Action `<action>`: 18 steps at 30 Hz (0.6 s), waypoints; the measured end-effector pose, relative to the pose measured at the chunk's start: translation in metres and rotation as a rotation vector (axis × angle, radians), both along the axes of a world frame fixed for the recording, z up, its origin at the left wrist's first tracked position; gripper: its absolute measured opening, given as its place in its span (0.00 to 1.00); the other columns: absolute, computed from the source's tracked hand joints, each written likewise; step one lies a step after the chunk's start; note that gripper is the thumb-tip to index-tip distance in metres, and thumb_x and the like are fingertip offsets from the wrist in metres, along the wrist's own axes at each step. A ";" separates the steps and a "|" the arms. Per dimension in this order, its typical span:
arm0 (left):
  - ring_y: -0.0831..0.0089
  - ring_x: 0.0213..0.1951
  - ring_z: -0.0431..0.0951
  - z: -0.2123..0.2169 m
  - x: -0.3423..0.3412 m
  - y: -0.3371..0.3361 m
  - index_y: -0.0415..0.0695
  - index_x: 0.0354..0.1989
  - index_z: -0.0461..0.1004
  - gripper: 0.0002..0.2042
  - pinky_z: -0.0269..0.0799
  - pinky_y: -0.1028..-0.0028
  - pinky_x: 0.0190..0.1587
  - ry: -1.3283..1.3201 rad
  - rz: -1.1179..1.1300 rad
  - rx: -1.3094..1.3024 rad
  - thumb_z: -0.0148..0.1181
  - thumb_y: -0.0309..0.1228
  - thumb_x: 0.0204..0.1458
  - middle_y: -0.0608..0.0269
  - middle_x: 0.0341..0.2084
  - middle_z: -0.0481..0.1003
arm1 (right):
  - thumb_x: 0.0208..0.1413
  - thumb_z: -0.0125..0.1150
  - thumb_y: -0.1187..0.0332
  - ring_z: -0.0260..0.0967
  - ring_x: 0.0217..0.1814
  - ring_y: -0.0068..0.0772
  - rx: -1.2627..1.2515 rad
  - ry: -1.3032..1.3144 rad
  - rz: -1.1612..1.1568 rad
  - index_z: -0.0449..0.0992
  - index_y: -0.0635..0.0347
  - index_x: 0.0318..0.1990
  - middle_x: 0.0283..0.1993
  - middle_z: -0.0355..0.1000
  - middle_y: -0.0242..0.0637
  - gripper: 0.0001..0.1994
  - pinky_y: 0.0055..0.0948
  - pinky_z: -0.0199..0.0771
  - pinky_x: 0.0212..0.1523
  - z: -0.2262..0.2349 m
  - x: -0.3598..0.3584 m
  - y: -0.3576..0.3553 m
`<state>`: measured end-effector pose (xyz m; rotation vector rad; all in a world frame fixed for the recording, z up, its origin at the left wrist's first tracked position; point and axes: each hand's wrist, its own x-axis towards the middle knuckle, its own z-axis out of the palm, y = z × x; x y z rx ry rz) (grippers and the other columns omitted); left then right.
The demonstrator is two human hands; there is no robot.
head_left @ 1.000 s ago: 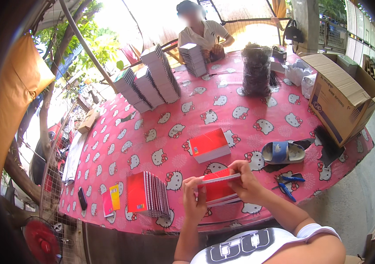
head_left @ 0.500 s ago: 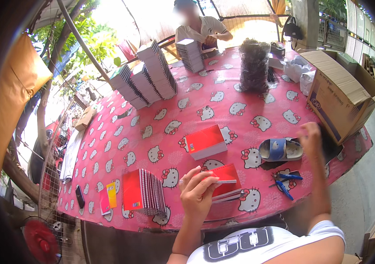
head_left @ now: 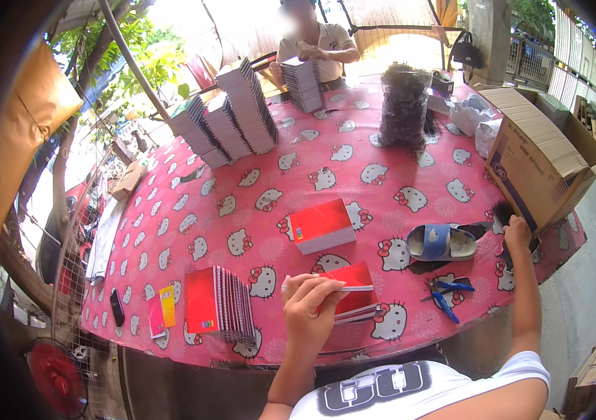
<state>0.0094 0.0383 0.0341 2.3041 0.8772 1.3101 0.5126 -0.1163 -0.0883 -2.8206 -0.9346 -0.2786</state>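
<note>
My left hand [head_left: 308, 297] is closed on the spine edge of a red notebook [head_left: 349, 280], with its thumb and fingers pinching the cover's left end. Several more notebooks are stacked just under it. At the right side of the table, my right hand [head_left: 517, 232] has its fingers drawn together at a dark, bristly clump of thin black strands [head_left: 502, 212]. Whether it grips any strand is too small to see. A blue-strapped slide sandal [head_left: 443, 242] lies left of that hand, and blue-handled pliers [head_left: 445, 301] lie below the sandal.
A red notebook stack [head_left: 324, 222] sits ahead, another [head_left: 207, 301] at left. Tall notebook piles [head_left: 245, 105] stand far left. A wrapped black bundle [head_left: 404, 105] stands at the back, a cardboard box [head_left: 536, 161] at right. Across the table, a person [head_left: 319, 49] handles a notebook pile.
My right hand has come down from above the sandal's right side to the black clump by the box. My left hand keeps the notebook. The person opposite has moved both hands to the pile.
</note>
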 end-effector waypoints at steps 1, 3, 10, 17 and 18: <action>0.69 0.38 0.73 -0.001 0.000 -0.001 0.47 0.31 0.82 0.07 0.65 0.69 0.45 -0.008 0.005 -0.003 0.71 0.26 0.41 0.69 0.28 0.79 | 0.47 0.68 0.70 0.72 0.45 0.55 0.000 -0.001 0.017 0.71 0.64 0.38 0.44 0.71 0.51 0.14 0.46 0.73 0.45 0.003 0.000 0.001; 0.68 0.38 0.74 -0.002 0.001 -0.001 0.48 0.30 0.81 0.06 0.61 0.67 0.48 -0.025 0.016 -0.007 0.70 0.29 0.43 0.69 0.28 0.78 | 0.48 0.66 0.70 0.72 0.44 0.56 0.002 -0.002 0.050 0.71 0.65 0.39 0.43 0.71 0.52 0.13 0.47 0.73 0.44 0.010 0.000 0.006; 0.68 0.38 0.73 -0.005 0.003 0.002 0.47 0.31 0.81 0.07 0.62 0.68 0.46 -0.043 0.005 0.023 0.71 0.29 0.43 0.68 0.28 0.79 | 0.53 0.60 0.74 0.72 0.41 0.53 0.344 -0.184 0.329 0.77 0.61 0.41 0.35 0.72 0.49 0.09 0.45 0.72 0.42 0.056 -0.054 0.029; 0.68 0.37 0.70 0.003 0.008 -0.004 0.44 0.35 0.81 0.10 0.65 0.69 0.44 -0.016 0.028 -0.022 0.72 0.30 0.42 0.66 0.28 0.78 | 0.48 0.64 0.80 0.74 0.37 0.39 0.748 0.534 0.996 0.78 0.61 0.42 0.39 0.74 0.42 0.12 0.33 0.75 0.37 0.129 -0.280 0.056; 0.69 0.37 0.70 0.005 0.008 -0.006 0.44 0.35 0.81 0.11 0.65 0.69 0.44 -0.011 0.030 -0.029 0.72 0.30 0.42 0.66 0.28 0.77 | 0.48 0.64 0.80 0.74 0.37 0.39 0.762 0.564 1.012 0.77 0.62 0.42 0.39 0.74 0.41 0.12 0.32 0.75 0.37 0.135 -0.292 0.057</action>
